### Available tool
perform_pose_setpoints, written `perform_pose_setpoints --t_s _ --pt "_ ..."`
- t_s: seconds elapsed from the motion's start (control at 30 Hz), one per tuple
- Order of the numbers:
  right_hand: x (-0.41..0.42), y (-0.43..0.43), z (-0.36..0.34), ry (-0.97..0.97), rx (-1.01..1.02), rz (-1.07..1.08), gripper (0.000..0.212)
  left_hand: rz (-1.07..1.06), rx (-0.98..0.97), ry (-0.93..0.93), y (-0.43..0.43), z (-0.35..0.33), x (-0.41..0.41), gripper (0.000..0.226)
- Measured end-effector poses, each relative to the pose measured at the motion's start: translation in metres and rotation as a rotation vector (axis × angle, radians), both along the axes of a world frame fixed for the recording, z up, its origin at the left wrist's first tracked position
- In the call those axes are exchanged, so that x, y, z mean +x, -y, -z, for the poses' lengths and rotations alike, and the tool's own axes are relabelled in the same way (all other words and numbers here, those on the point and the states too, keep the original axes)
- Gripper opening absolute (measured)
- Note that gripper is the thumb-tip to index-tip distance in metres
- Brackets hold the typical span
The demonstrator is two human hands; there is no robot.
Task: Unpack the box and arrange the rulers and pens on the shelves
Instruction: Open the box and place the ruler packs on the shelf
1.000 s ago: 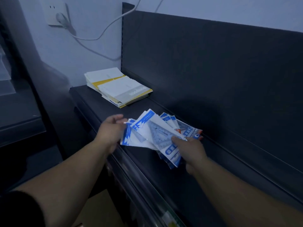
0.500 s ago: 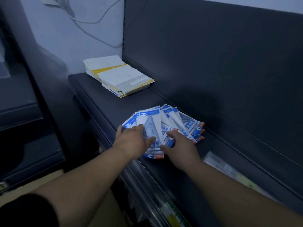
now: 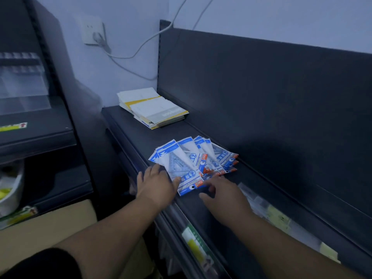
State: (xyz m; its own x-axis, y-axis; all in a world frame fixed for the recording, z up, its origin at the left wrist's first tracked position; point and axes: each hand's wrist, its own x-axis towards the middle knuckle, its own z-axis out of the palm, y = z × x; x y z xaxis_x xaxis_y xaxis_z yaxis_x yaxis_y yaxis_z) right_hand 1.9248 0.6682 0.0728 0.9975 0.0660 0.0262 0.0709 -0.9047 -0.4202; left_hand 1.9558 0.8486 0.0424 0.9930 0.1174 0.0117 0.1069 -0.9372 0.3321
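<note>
- Seven or so ruler packs [image 3: 193, 162], by my count in the head view, lie fanned on the dark shelf [image 3: 141, 139].
- Two hands, both slack: my left hand [image 3: 157, 184] rests flat on the fan's edge, and my right hand [image 3: 223, 193] touches its near corner.
- One paper stack [image 3: 155, 108] lies beyond.

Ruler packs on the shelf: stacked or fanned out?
Fanned out: the ruler packs overlap in a spread, lying flat on the shelf.

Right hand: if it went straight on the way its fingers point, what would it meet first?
The fanned ruler packs on the shelf: the right hand points at their near ends, fingertips seemingly almost touching, though depth is unclear.
</note>
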Motion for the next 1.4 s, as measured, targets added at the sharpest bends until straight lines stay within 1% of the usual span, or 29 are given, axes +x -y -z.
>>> perform_pose_setpoints --t_s 0.07,0.13,0.3,0.43,0.53,0.73,0.87,1.0,1.07,1.13,1.2,1.3,1.4 --pt "-0.014 0.000 0.000 -0.010 0.002 -0.044 0.041 -0.036 -0.023 0.055 -0.007 0.003 -0.033 0.058" --pt "-0.029 -0.006 0.003 -0.016 -0.021 -0.124 0.048 -0.093 -0.012 0.055 -0.019 0.011 -0.070 0.058" --pt "-0.067 -0.040 0.011 0.055 -0.127 -0.317 0.054 -0.258 0.076 -0.125 -0.070 0.038 -0.163 0.067" --pt "-0.095 -0.082 0.024 0.007 -0.204 -0.472 0.058 -0.398 0.099 -0.206 -0.121 0.055 -0.228 0.064" --pt "-0.113 -0.114 0.040 -0.029 -0.247 -0.562 0.060 -0.483 0.091 -0.234 -0.159 0.067 -0.265 0.063" --pt "-0.129 -0.192 0.077 -0.148 -0.308 -0.658 0.061 -0.589 0.052 -0.265 -0.234 0.095 -0.313 0.063" --pt "-0.132 -0.250 0.106 -0.218 -0.363 -0.684 0.058 -0.520 0.001 -0.275 -0.282 0.114 -0.318 0.063" --pt "-0.129 -0.288 0.139 -0.337 -0.378 -0.687 0.062 -0.338 -0.045 -0.271 -0.310 0.134 -0.306 0.065" --pt "-0.126 -0.299 0.155 -0.403 -0.373 -0.697 0.064 -0.237 0.003 -0.260 -0.314 0.145 -0.297 0.062" --pt "-0.124 -0.305 0.169 -0.474 -0.386 -0.707 0.058 -0.167 0.060 -0.286 -0.313 0.156 -0.290 0.060" --pt "-0.122 -0.310 0.183 -0.543 -0.399 -0.718 0.051 -0.121 0.143 -0.363 -0.311 0.166 -0.285 0.061" --pt "-0.119 -0.315 0.199 -0.607 -0.396 -0.754 0.054 -0.053 0.284 -0.509 -0.307 0.177 -0.278 0.060" --pt "-0.116 -0.318 0.213 -0.652 -0.425 -0.784 0.052 -0.037 0.328 -0.593 -0.303 0.183 -0.269 0.056"
